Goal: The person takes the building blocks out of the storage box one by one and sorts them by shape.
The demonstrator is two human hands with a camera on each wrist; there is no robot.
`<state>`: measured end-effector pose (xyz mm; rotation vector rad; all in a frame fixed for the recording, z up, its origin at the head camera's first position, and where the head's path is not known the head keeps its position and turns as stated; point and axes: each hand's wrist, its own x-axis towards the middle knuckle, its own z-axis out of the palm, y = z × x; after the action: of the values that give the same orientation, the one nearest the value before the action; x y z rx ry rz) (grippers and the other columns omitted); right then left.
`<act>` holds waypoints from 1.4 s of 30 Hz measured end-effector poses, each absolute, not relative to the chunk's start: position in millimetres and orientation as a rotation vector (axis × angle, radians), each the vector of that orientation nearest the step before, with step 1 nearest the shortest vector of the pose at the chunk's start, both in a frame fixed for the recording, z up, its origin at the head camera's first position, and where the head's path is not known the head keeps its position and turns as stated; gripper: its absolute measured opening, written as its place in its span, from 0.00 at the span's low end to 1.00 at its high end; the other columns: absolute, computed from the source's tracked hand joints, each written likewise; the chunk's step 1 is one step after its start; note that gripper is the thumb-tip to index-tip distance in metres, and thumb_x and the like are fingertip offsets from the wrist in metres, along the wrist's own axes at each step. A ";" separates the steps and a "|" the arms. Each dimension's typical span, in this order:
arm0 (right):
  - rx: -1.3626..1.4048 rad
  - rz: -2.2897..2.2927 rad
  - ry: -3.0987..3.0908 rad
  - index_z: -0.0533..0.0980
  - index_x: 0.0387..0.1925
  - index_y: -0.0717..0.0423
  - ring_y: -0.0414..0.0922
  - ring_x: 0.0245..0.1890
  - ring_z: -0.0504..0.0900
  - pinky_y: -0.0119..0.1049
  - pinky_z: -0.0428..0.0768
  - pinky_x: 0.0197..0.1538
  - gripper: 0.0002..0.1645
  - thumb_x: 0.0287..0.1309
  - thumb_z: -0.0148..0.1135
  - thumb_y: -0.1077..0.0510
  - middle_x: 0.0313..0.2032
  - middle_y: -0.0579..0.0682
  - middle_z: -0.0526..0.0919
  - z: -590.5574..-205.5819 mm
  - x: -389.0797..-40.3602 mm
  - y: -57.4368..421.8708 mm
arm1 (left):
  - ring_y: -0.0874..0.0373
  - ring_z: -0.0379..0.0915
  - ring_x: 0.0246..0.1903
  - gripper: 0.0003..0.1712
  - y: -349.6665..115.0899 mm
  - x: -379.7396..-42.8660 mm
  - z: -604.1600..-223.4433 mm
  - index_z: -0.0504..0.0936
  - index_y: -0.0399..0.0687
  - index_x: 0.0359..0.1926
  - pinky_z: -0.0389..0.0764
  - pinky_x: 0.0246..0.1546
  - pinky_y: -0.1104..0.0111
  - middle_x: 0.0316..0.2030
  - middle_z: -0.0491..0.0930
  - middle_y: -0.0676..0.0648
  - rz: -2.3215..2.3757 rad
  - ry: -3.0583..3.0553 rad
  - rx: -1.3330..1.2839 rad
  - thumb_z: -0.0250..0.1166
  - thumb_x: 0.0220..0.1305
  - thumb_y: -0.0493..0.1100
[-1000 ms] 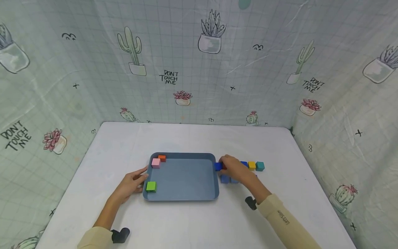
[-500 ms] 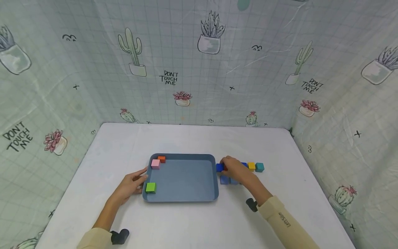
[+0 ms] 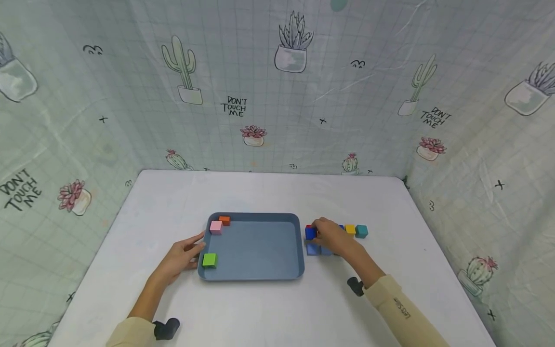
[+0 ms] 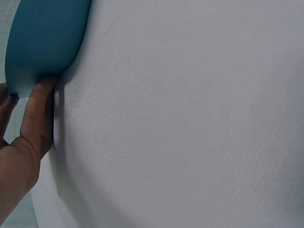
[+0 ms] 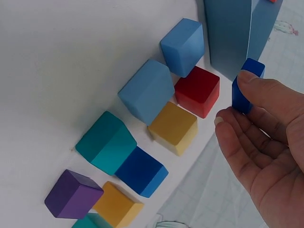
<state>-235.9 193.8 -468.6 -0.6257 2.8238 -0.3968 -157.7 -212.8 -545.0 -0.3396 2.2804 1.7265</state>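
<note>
My right hand [image 3: 337, 237] pinches a dark blue block [image 3: 310, 233] between thumb and fingers, just off the right side of a blue-grey tray [image 3: 257, 248]. The right wrist view shows the thumb on the face of this block, raised near the tray wall [image 5: 228, 33]. At the tray's left side, the extended fingers of my left hand [image 3: 177, 259] touch its outer wall. Inside the tray are a pink block [image 3: 216, 227], an orange block [image 3: 224, 220] and a green block [image 3: 210, 260], all along the left.
Right of the tray, partly hidden by the right hand, stand two rows of blocks. Among them are a red block [image 5: 197, 91], two light blue blocks, a teal block [image 5: 106, 142], a purple block [image 5: 73, 194] and yellow ones. Patterned cloth [image 3: 260, 86] hangs behind the white table [image 3: 243, 313].
My right hand has moved slightly right with the dark blue block, away from the tray's right rim. The left hand stays at the tray's left side.
</note>
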 end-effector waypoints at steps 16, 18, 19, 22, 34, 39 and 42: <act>-0.609 -0.424 2.838 0.76 0.47 0.64 0.46 0.38 0.77 0.40 0.79 0.47 0.22 0.51 0.70 0.61 0.39 0.53 0.78 -469.5 -234.2 200.8 | 0.52 0.72 0.42 0.34 -214.1 -158.7 -543.0 0.59 0.48 0.70 0.81 0.39 0.65 0.53 0.70 0.34 1.735 2.276 -0.324 0.58 0.68 0.50; -0.598 -0.408 2.841 0.75 0.48 0.64 0.46 0.38 0.77 0.40 0.79 0.47 0.22 0.51 0.70 0.61 0.40 0.54 0.78 -469.8 -234.7 201.4 | 0.52 0.72 0.42 0.34 -214.0 -158.6 -542.8 0.59 0.48 0.70 0.81 0.39 0.65 0.53 0.70 0.34 1.737 2.274 -0.324 0.58 0.68 0.50; -0.593 -0.404 2.841 0.75 0.48 0.64 0.46 0.39 0.77 0.40 0.79 0.47 0.22 0.51 0.70 0.60 0.40 0.54 0.78 -469.9 -235.0 201.8 | 0.52 0.72 0.42 0.34 -214.0 -158.6 -542.7 0.59 0.48 0.70 0.81 0.39 0.65 0.53 0.70 0.35 1.737 2.273 -0.325 0.58 0.68 0.50; -0.589 -0.402 2.843 0.75 0.48 0.64 0.47 0.39 0.77 0.40 0.79 0.47 0.22 0.51 0.70 0.60 0.40 0.54 0.78 -468.9 -235.1 204.0 | 0.52 0.72 0.41 0.34 -214.0 -158.4 -542.6 0.59 0.48 0.70 0.81 0.39 0.65 0.52 0.70 0.35 1.736 2.270 -0.328 0.58 0.67 0.50; -0.619 -0.500 2.893 0.74 0.48 0.67 0.50 0.43 0.78 0.44 0.78 0.48 0.22 0.50 0.69 0.65 0.41 0.56 0.78 -469.5 -236.8 239.0 | 0.52 0.72 0.40 0.35 -213.3 -159.6 -543.0 0.59 0.51 0.71 0.80 0.39 0.65 0.53 0.70 0.35 1.714 2.269 -0.340 0.58 0.67 0.51; -0.596 -0.502 2.866 0.73 0.48 0.68 0.52 0.45 0.77 0.46 0.77 0.49 0.22 0.52 0.68 0.66 0.43 0.59 0.78 -473.4 -237.3 252.5 | 0.52 0.72 0.39 0.34 -213.2 -160.2 -544.5 0.59 0.50 0.71 0.81 0.38 0.66 0.52 0.71 0.36 1.719 2.274 -0.342 0.58 0.67 0.51; -0.566 -0.509 2.855 0.73 0.49 0.69 0.53 0.45 0.77 0.47 0.77 0.49 0.21 0.53 0.67 0.66 0.43 0.59 0.77 -475.6 -235.9 260.0 | 0.52 0.72 0.39 0.34 -213.2 -159.9 -545.4 0.59 0.50 0.71 0.81 0.37 0.66 0.52 0.71 0.36 1.720 2.281 -0.343 0.58 0.67 0.52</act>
<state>-235.9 260.0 -475.6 -0.5659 2.8549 -0.5091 -159.9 -213.2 -545.4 -0.3426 2.2811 1.7197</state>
